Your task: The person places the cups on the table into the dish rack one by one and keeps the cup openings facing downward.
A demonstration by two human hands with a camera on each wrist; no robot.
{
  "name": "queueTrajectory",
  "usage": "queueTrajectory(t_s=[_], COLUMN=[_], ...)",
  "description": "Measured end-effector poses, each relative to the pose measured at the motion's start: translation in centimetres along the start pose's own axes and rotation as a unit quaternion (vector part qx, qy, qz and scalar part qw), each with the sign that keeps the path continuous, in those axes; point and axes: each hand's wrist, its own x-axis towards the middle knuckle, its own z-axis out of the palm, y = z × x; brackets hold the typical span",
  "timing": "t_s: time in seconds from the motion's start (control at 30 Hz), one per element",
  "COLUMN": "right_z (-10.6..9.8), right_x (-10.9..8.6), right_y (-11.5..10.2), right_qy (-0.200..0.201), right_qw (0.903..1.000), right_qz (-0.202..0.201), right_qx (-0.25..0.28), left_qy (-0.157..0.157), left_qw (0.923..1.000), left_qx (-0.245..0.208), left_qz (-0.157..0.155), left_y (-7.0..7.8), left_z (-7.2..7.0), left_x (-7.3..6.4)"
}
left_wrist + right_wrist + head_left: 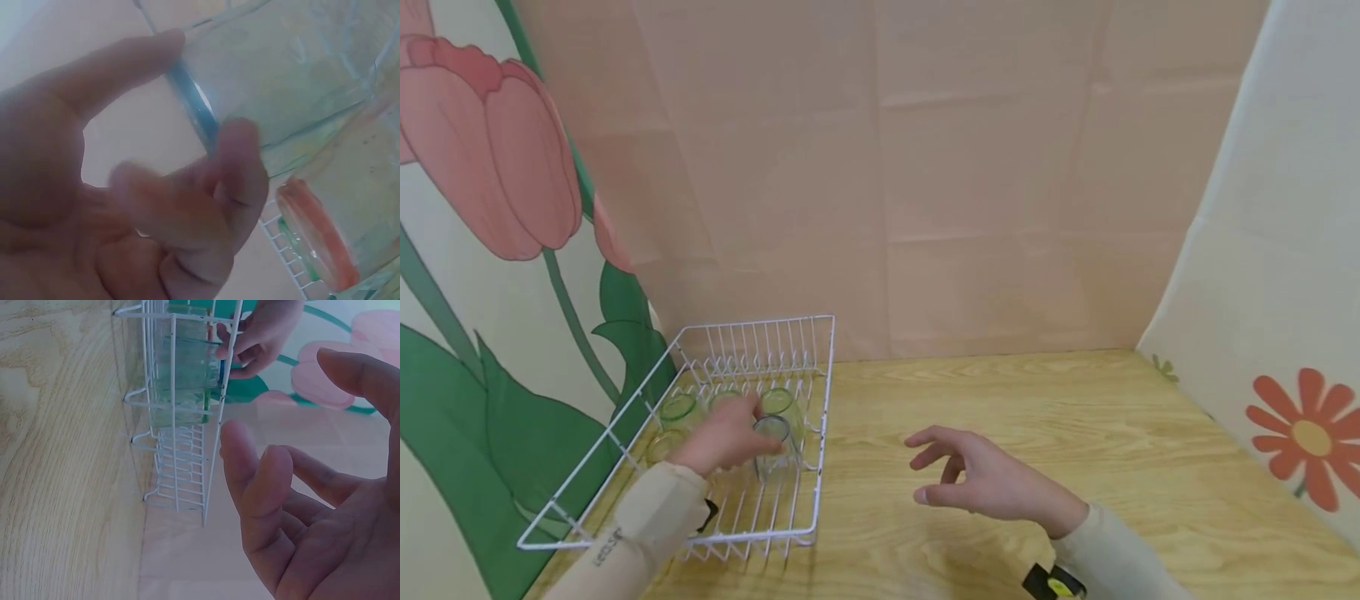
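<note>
In the head view, my left hand (724, 433) reaches into a white wire dish rack (825, 433). Its thumb and fingers pinch the upper end of a clear drinking glass (777, 467) standing at the rack's right side. The left wrist view shows that glass (281, 75) with a blue-tinted end between thumb and fingers. Right behind it stands a green-tinted glass (792, 408). My right hand (988, 479) hovers above the table right of the rack, fingers loosely bent and apart, holding nothing. In the right wrist view, its palm (331, 550) has nothing in it.
Further glasses stand in the rack: a green one (679, 408) at the left, a yellowish one (662, 446) partly behind my left wrist. The rack stands on a wood-grain table (1000, 392). A tulip-printed cloth (497, 158) hangs beside it, a plain pinkish cloth (985, 183) behind.
</note>
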Motion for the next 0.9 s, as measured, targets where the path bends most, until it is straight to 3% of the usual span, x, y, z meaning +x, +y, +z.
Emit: queueTrajectory(t_s=[0.47, 0.9], right_z=[0.1, -0.1], right_x=[0.2, 0.2], right_y=[0.2, 0.6], right_qy=[-0.002, -0.005], right_qw=[0.9999, 1.0], right_qz=[-0.002, 0.004], right_qx=[-0.01, 0.0], left_qy=[0.006, 0.0], left_qw=[0.9998, 0.9998], left_qx=[-0.015, -0.017], left_qz=[-0.008, -0.01], left_y=[-1.5, -1.8], left_z=[0.5, 0.3], left_x=[-0.1, -0.2])
